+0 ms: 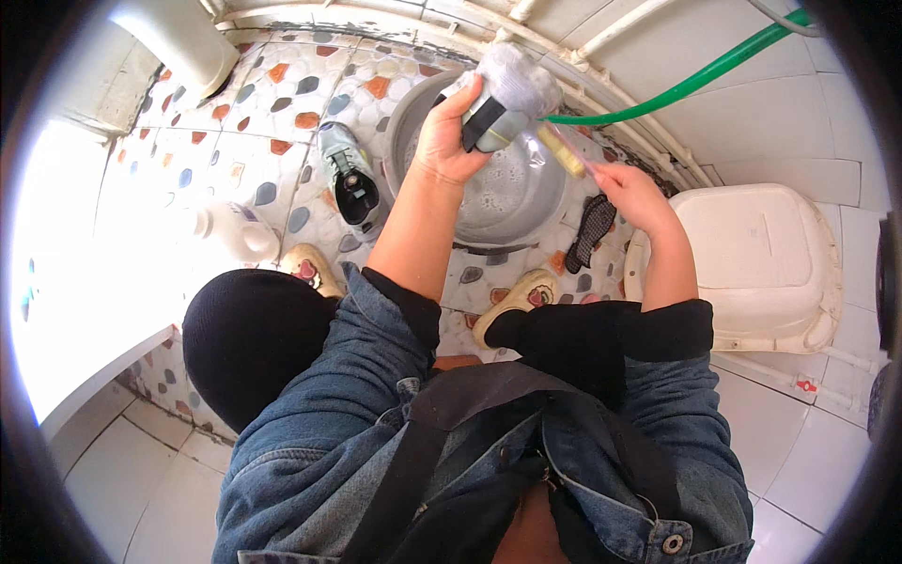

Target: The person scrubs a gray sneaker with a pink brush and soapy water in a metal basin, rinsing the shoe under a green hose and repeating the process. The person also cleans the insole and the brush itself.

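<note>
My left hand (451, 141) grips a pale grey-green sneaker (511, 99) with dark parts and holds it over the back of a round grey basin (409, 113). The sneaker's upper end looks whitish, perhaps with suds. In my right hand (628, 194) is the handle of a scrub brush (561, 151) with yellowish bristles; its head lies just right of the sneaker. Foamy water (504, 180) stands in the basin. A matching sneaker (349, 176) rests on the floor to the basin's left. One dark insole (590, 233) lies to its right.
A green hose (676, 92) runs from the upper right towards the basin. White pipes (585, 60) follow the wall. An off-white plastic basin (754, 247) leans at the right. A white jug (236, 229) stands left, and a white column-like pipe (187, 49) stands at upper left.
</note>
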Tool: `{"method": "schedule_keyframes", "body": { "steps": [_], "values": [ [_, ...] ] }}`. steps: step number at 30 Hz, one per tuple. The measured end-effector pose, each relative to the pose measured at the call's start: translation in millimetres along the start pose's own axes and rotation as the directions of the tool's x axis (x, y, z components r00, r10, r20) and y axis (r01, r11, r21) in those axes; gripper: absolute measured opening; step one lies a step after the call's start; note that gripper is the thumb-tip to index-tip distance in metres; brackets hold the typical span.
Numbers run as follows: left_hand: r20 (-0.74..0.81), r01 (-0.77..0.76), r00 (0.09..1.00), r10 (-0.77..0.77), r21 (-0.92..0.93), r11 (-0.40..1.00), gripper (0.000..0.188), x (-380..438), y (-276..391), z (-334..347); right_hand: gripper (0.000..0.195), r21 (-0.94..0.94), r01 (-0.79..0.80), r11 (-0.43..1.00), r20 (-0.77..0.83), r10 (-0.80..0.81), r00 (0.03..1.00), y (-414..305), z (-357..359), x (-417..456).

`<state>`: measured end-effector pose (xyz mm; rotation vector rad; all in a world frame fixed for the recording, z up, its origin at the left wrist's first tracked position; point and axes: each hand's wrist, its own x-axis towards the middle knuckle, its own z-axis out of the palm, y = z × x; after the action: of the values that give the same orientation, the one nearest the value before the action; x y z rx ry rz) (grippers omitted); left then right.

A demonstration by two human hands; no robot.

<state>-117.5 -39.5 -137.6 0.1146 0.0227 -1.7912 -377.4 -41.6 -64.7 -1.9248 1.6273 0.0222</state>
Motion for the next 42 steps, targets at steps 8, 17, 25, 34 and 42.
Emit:
{"method": "schedule_keyframes", "body": {
  "steps": [8, 17, 25, 34, 42],
  "values": [
    [-0.363, 0.36, 0.931, -0.027, 0.929, -0.09, 0.04, 60, 80, -21, 0.031, 0.171, -0.068, 0.983, -0.075, 0.082, 0.994, 29, 77, 80],
    [-0.216, 0.436, 0.892, 0.398, 0.175, -0.883, 0.042, 57, 284, -170, 0.049, 0.11, -0.317, 0.942, -0.188, 0.333, 0.924, 130, 237, 154],
    [-0.587, 0.34, 0.715, 0.379, -0.181, -0.923, 0.047, 24, 294, -281, 0.041, 0.525, -0.442, 0.727, 0.208, 0.393, 0.896, 89, 289, 173],
    [-0.096, 0.301, 0.953, 0.286, 0.244, -0.922, 0.033, 150, 162, -165, 0.059, -0.272, 0.108, 0.956, 0.552, 0.063, 0.831, 152, 145, 193],
    [-0.157, 0.317, 0.946, 0.283, 0.283, -0.905, 0.053, 123, -52, -274, 0.074, -0.189, -0.229, 0.955, 0.154, 0.259, 0.953, 192, 47, 62]
  ]
}}
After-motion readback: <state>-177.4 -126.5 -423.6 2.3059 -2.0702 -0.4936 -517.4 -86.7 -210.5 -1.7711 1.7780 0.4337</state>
